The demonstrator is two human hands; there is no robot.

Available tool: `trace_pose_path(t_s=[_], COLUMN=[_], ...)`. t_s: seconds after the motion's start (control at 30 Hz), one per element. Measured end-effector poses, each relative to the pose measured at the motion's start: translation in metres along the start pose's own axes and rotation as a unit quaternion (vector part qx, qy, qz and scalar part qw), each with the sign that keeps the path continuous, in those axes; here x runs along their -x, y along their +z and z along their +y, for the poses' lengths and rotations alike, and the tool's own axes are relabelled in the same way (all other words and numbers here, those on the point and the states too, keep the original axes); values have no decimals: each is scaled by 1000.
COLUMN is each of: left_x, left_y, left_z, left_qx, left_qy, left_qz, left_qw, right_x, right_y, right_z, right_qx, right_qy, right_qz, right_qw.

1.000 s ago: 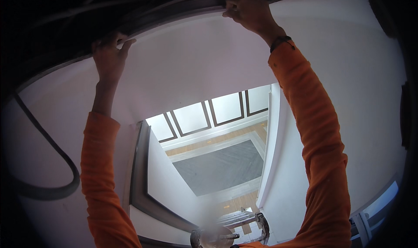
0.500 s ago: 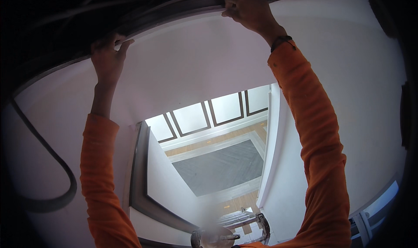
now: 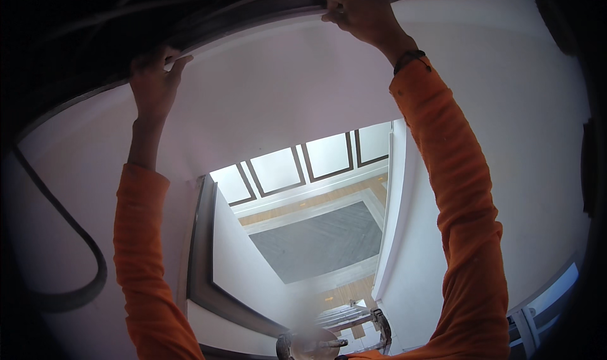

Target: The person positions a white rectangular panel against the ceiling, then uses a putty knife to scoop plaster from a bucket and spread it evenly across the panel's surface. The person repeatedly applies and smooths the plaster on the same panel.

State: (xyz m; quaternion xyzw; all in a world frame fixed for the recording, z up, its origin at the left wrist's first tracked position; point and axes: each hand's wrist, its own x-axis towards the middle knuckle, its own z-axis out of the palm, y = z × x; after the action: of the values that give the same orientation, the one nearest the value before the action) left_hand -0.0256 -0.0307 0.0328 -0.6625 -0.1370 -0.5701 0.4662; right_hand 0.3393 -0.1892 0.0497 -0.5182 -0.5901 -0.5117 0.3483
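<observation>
- Holding the dark strip (image 3: pixel 259 15) seems the step in hand.
- Left hand (image 3: pixel 153 82) and right hand (image 3: pixel 363 20), curled, apparently grip it.
- Next move probably calls for even support.

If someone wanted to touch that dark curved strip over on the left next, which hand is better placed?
Left, probably. The left hand is at the dark edge, on the same side as the strip; the right hand, also at that edge, is farther across.
</observation>
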Motion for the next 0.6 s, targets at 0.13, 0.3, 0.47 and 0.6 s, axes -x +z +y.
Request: trace_pose_path(t_s=[0.13,0.3,0.47,0.6], left_x=[-4,-3,2,8], left_y=[-5,-4,1,7], left_z=[2,-2,-4,-12], left_qx=[-9,-20,-14,-12], left_qy=[5,13,2,14], left_qz=[-21,-22,-18,-16], left_qw=[1000,999,1000,1000], right_x=[-2,1,1,3], right_y=[5,14,12,22], right_z=[5,12,7,6], right_qx=[11,-36,-18,-26], right_qy=[4,-62,-25,-39], right_qz=[-14,65,15,40], right_qw=[1000,995,999,998])
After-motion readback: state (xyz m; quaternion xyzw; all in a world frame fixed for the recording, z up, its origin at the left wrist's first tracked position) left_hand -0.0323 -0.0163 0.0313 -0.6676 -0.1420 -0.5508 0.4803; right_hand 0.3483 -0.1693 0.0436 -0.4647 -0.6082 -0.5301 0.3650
